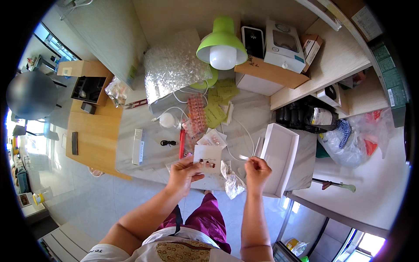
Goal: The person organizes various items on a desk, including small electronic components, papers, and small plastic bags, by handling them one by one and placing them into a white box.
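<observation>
My left hand [181,175] grips a square white card [208,153] by its left edge, thumb and fingers closed on it. Small dark red pieces that look like earrings [207,164] sit along the card's lower part. To the right, my right hand [257,173] is closed in a pinch; what is between its fingertips, if anything, is too small to name. A white cable end [243,157] shows beside those fingertips. Between the hands lies a crumpled clear plastic bag [232,180]. Behind the card are more white cards [212,138] and a pink blister-like sheet [196,112].
An open white box tray [279,160] stands right of my right hand. A green desk lamp [221,41], bubble wrap [172,63] and yellow-green paper slips [214,114] are at the back. Leftward lie a red pen-like stick [181,144], a black cable [168,143] and a narrow white box [137,146].
</observation>
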### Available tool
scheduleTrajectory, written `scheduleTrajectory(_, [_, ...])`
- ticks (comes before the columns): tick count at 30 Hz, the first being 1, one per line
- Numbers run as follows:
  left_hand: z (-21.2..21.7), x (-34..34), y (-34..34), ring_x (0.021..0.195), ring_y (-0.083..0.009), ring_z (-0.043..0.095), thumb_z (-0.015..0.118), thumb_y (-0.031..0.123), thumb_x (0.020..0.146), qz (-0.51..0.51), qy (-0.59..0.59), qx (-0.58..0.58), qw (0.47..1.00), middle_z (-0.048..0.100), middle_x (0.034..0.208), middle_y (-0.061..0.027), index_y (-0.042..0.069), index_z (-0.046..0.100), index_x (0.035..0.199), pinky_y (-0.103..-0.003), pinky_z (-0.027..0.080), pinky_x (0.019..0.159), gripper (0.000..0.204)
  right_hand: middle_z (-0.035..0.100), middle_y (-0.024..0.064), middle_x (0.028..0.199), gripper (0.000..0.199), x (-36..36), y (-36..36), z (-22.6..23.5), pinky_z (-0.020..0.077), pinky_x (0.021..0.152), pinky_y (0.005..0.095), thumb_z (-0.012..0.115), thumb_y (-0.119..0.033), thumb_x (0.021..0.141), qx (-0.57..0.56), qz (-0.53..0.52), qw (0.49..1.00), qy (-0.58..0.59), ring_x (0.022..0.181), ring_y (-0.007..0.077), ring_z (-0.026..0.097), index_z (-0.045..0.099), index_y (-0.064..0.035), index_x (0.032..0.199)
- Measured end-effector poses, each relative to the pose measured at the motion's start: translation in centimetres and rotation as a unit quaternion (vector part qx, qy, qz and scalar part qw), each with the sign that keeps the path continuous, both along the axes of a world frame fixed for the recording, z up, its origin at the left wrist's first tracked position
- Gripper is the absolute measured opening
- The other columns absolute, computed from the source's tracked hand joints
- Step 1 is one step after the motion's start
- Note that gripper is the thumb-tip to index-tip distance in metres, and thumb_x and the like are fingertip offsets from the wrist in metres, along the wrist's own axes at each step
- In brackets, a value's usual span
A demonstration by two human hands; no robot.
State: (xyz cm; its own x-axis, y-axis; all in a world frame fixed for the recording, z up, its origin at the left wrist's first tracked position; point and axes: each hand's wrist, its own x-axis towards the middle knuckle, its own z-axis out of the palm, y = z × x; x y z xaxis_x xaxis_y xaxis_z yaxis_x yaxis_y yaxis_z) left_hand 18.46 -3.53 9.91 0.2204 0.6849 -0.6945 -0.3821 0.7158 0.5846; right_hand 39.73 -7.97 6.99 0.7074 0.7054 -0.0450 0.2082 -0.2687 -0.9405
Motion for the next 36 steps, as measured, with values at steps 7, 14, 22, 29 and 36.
scheduleTrajectory(7, [-0.2,-1.5,0.1,0.079,-0.0209,0.067,0.053,0.013,0.090,0.012,-0.031,-0.060,0.998,0.066,0.093,-0.0085,0.007,0.057,0.106,-0.035,0.056,0.066,0.018,0.063,0.0085,0.079,0.017,2.7,-1.9,-1.0,0.0475,0.062,0.0272,0.061,-0.008,0.079,-0.212,0.231,0.929,-0.198,0.069,0.0127,0.060,0.065,-0.0018,0.095])
scheduleTrajectory(14, [0.4,-0.8,-0.6,0.077,-0.0201,0.067,0.054,0.013,0.090,0.002,-0.002,-0.045,0.999,0.066,0.094,-0.0090,0.005,0.058,0.110,-0.035,0.057,0.066,0.022,0.065,0.0094,0.096,0.021,0.3,-0.2,5.1,0.0520,0.070,0.0246,0.052,0.000,0.090,-0.062,0.167,0.949,0.260,0.084,0.0156,0.064,0.058,0.0008,0.110])
scheduleTrajectory(22, [2.3,0.2,-1.1,0.086,-0.0149,0.063,0.055,0.016,0.091,-0.051,0.027,0.056,0.997,0.065,0.097,-0.0057,0.003,0.060,0.109,-0.029,0.053,0.070,0.023,0.066,0.0047,0.077,0.012,-4.6,1.1,7.5,0.0489,0.061,0.0217,0.072,-0.005,0.077,-0.009,0.239,0.970,0.053,0.069,0.0103,0.063,0.067,-0.0014,0.087])
scheduleTrajectory(29, [2.2,0.8,-1.4,0.080,-0.0126,0.064,0.056,0.015,0.090,-0.082,0.028,0.091,0.992,0.065,0.094,-0.0039,0.003,0.061,0.107,-0.029,0.055,0.065,0.021,0.052,0.0028,0.073,0.024,-5.8,2.0,6.9,0.0419,0.052,0.0300,0.081,-0.014,0.062,0.116,0.253,0.910,-0.307,0.063,0.0169,0.052,0.069,-0.0088,0.082])
scheduleTrajectory(36, [2.2,0.6,-1.9,0.080,-0.0129,0.064,0.056,0.013,0.090,-0.084,-0.017,0.088,0.992,0.065,0.094,-0.0054,0.001,0.061,0.108,-0.029,0.057,0.064,0.022,0.047,0.0019,0.075,0.035,-5.7,2.2,6.3,0.0396,0.054,0.0321,0.083,-0.016,0.055,0.158,0.248,0.883,-0.367,0.066,0.0187,0.047,0.071,-0.0118,0.088])
